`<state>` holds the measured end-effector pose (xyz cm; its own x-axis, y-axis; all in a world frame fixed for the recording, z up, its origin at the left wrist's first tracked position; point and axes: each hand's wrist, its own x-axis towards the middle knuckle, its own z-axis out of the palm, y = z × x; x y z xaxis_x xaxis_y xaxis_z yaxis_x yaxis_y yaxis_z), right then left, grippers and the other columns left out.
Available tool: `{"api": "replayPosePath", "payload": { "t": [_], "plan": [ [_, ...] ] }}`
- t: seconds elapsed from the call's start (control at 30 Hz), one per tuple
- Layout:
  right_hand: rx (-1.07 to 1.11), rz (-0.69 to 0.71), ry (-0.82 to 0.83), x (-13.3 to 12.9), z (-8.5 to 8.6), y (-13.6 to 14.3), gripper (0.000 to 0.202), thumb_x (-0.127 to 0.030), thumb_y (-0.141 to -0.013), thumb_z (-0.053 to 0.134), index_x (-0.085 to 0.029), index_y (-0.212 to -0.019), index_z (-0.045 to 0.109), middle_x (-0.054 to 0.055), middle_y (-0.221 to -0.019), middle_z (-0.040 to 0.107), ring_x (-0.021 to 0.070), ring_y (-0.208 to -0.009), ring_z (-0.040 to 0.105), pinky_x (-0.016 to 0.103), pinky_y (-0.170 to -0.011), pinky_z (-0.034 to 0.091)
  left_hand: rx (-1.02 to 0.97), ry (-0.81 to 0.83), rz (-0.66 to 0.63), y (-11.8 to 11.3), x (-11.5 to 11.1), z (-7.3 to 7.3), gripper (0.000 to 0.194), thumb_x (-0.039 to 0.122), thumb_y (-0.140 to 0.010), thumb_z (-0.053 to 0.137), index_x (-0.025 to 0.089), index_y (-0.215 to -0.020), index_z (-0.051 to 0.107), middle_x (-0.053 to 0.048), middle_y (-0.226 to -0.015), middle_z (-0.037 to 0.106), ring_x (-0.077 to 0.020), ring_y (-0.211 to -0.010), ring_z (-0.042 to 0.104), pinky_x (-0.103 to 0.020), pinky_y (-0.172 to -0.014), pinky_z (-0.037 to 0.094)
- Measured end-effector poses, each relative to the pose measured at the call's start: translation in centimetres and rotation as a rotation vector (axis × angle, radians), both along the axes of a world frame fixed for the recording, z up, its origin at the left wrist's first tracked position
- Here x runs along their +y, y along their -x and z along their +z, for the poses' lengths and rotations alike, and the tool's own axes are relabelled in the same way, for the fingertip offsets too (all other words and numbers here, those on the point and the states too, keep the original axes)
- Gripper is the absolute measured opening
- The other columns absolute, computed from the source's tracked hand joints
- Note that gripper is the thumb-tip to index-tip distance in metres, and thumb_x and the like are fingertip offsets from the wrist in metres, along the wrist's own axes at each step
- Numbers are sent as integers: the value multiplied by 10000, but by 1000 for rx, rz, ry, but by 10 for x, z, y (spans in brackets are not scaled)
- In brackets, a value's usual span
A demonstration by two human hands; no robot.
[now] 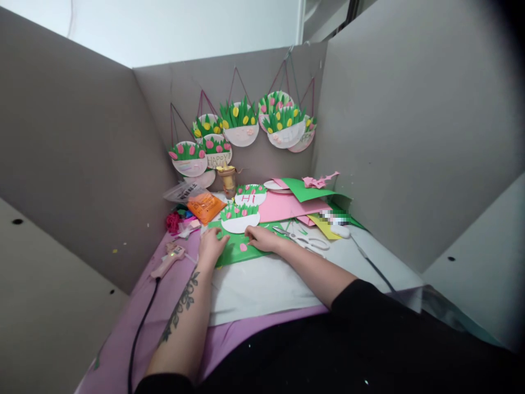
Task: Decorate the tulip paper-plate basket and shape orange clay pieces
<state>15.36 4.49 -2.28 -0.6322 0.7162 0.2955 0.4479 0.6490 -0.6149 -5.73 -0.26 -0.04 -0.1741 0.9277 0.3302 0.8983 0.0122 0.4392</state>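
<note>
My left hand (212,244) rests on the left part of a green paper sheet (233,255), fingers loosely curved with the thumb apart and nothing visible between them. Just right of it, my right hand (261,239) has its fingertips drawn together above the sheet; whatever they pinch, if anything, is too small to make out. A pink paper petal (243,247) lies flat below the right fingertips. Beyond both hands is a half paper plate (241,223) with green paper grass and pink tulips, its white front plain. Behind that sits a similar plate marked "Hi" (251,198).
White-handled scissors (305,239) lie right of my right hand. A pink glue gun (169,260) with a black cord is at left. An orange clay packet (206,206), pink paper (283,207) and green paper (315,190) lie behind. Several finished plates hang on the grey back panel (270,158).
</note>
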Motion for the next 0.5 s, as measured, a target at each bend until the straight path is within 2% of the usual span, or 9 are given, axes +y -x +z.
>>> {"api": "replayPosePath", "payload": {
  "t": [0.2, 0.37, 0.5],
  "plan": [
    [0, 59, 121, 2, -5, -3, 296, -71, -679, 650, -190, -900, 493, -58, -647, 525, 109, -613, 492, 213, -581, 354, 44, -21, -106, -17, -6, 4, 222, 331, -753, 568, 176, -876, 670, -90, -951, 668, -249, -927, 587, -364, -859, 424],
    [93, 41, 185, 3, -6, -4, 265, -91, -688, 624, -207, -867, 467, -73, -643, 505, 93, -582, 483, 209, -563, 366, 18, -38, -211, -27, -10, 6, 159, 276, -764, 551, 185, -812, 671, -75, -875, 664, -225, -873, 582, -330, -799, 424],
    [361, -11, 291, 3, -4, -1, 308, -188, -711, 615, -216, -948, 420, -83, -669, 495, 82, -553, 480, 209, -542, 379, -85, -56, -283, -32, -9, 2, 161, 278, -779, 530, 180, -777, 658, -51, -815, 658, -176, -751, 571, -287, -713, 414]
  ]
}}
